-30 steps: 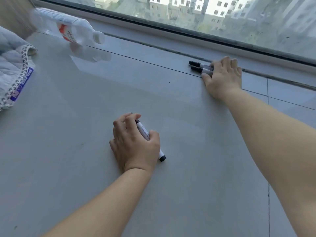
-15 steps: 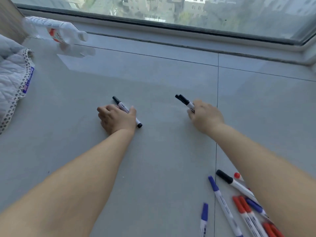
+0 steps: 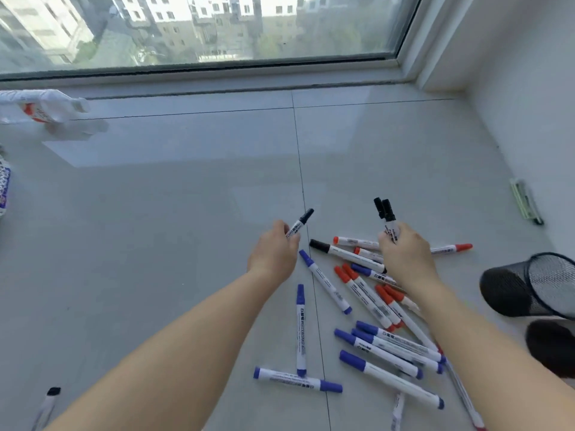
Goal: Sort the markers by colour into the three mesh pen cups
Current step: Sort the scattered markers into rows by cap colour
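Fingers (image 3: 281, 230) of the left hand (image 3: 273, 251) curl round one black-capped marker (image 3: 299, 225), its cap pointing up and away. On the right hand (image 3: 404, 255) the fingers (image 3: 390, 241) pinch two black-capped markers (image 3: 385, 214) side by side, caps up. Both hands hang above the grey tiled floor (image 3: 186, 213), just past a loose heap of markers (image 3: 370, 309): red-capped ones (image 3: 351, 276) and another black-capped one (image 3: 340, 251) lie under and beside the right hand, blue-capped ones (image 3: 390, 345) nearer the person, some crossing each other. A lone black-capped marker (image 3: 46, 405) lies well apart at lower left. To the right, a black mesh pen cup (image 3: 529, 284) lies tipped on its side, mouth facing right; its inside is hard to read. A second dark cup (image 3: 547, 346) sits just below it, mostly cut off. A white bottle (image 3: 43, 105) lies by the window (image 3: 202, 29) at far left.
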Motion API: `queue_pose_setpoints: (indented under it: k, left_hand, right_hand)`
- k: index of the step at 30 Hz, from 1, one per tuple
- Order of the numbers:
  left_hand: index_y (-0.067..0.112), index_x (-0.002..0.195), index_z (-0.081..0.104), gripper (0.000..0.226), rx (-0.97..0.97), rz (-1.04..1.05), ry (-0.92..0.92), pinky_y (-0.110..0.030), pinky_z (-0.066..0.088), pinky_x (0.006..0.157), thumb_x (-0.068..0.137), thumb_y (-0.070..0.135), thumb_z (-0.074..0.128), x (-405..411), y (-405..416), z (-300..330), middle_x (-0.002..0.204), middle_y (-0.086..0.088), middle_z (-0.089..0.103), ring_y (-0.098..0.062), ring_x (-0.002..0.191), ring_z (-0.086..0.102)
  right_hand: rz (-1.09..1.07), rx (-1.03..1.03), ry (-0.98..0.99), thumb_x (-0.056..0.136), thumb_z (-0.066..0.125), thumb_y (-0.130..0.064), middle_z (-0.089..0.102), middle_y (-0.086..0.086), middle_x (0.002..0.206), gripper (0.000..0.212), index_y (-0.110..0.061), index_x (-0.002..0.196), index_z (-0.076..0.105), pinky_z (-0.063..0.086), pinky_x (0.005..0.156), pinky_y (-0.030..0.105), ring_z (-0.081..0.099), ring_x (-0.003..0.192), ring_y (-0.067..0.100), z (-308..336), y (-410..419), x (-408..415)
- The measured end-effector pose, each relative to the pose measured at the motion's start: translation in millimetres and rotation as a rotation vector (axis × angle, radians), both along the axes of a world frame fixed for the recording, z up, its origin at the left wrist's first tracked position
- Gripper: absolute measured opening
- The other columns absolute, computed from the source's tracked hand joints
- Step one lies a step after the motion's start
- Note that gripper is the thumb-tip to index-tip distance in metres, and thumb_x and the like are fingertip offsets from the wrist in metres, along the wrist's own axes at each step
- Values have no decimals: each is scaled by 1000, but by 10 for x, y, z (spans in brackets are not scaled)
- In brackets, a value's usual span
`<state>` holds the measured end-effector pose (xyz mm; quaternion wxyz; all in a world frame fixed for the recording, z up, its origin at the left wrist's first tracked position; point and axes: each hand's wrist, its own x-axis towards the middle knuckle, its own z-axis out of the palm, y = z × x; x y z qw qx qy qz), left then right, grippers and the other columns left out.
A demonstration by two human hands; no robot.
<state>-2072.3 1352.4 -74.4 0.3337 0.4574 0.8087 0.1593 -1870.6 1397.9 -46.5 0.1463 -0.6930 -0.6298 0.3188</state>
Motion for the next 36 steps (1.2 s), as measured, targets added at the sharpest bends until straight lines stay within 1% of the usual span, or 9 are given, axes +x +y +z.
queue_pose_setpoints:
  k: [3,7,11,16,19,23,30,33,36]
  left_hand:
    - [14,75,52,30,-97,37,-19,-28,32,50,88,40,47,346,115,-25,75,-5,54,-26,71,51]
    - [10,81,58,46,-212,130,126,-29,43,61,83,55,52,577,173,-113,88,-11,61,-30,84,60]
    - [14,85,59,46,-239,231,222,-30,43,65,79,59,55,634,300,-135,82,-7,51,-29,85,59]
    - [10,69,47,42,-303,248,187,-26,41,58,78,50,57,668,520,-141,69,-5,47,-23,67,52]
    - [11,69,49,36,-305,271,152,-25,36,50,77,44,58,671,598,-146,67,-6,46,-21,61,47]
    - [11,66,47,30,-326,331,86,-25,28,46,77,38,54,668,659,-120,65,-6,45,-17,56,42]
    - [7,71,46,34,-183,352,22,-29,24,45,88,35,41,625,548,200,73,-8,47,-22,63,43]
    - [10,81,49,23,34,446,-201,-29,25,46,87,32,45,505,275,479,65,-1,43,-15,54,37]
    - [18,80,49,18,213,503,-404,-29,32,51,88,33,45,213,-157,706,72,3,53,-13,59,44]
  right_hand:
    - [-132,-68,44,93,43,-25,50,6,75,22,-7,84,49,40,62,34,46,70,20,-14,-275,260]
    - [-146,-103,106,94,42,-23,50,-1,65,25,-22,69,44,31,47,25,44,56,11,-5,-581,501]
    - [-175,-105,161,94,43,-23,47,-3,63,26,-24,69,43,31,42,20,39,51,8,19,-763,624]
    - [-183,-86,152,93,46,-26,43,-6,58,30,-26,64,39,28,39,16,36,48,5,-22,-919,700]
    - [-205,-100,213,92,47,-25,47,-7,59,27,-25,66,44,30,44,21,40,50,5,-103,-974,733]
    - [-212,-132,259,92,47,-24,46,-6,55,24,-24,68,49,31,39,14,37,45,4,-174,-1038,768]
    - [-261,-194,324,92,47,-24,45,-5,58,23,-19,69,49,32,49,24,38,51,9,-11,-1057,670]
    - [-268,-253,362,92,47,-21,43,-2,60,24,-18,68,46,32,50,26,38,53,12,122,-1160,440]
    - [-221,-326,396,89,49,-20,44,-3,59,20,-19,69,48,31,49,26,40,53,12,213,-1382,86]
